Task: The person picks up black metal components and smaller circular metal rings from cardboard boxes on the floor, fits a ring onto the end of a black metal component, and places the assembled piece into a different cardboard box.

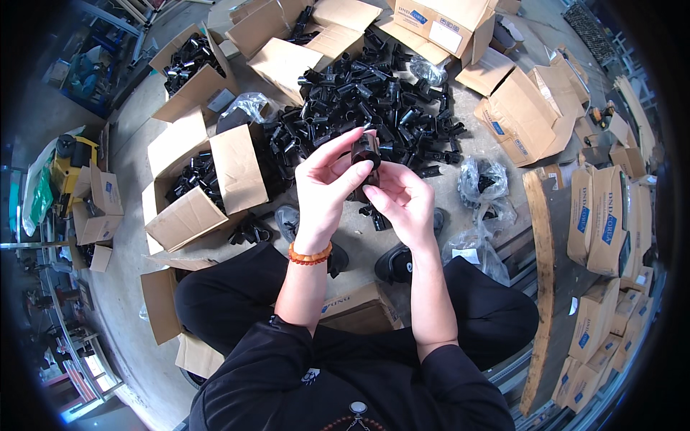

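Both hands meet in front of me around a black, tube-shaped pipe fitting with a round open end. My left hand grips it between thumb and fingers; an orange beaded bracelet circles that wrist. Closed around its lower part is my right hand, the thumb pressed in close and the fingertips partly hidden. Beyond the hands, a large heap of similar black fittings covers the floor.
An open carton of black parts stands at left, with another carton behind it. A clear plastic bag lies right of the heap. A wooden plank runs along my right side, near stacked cartons.
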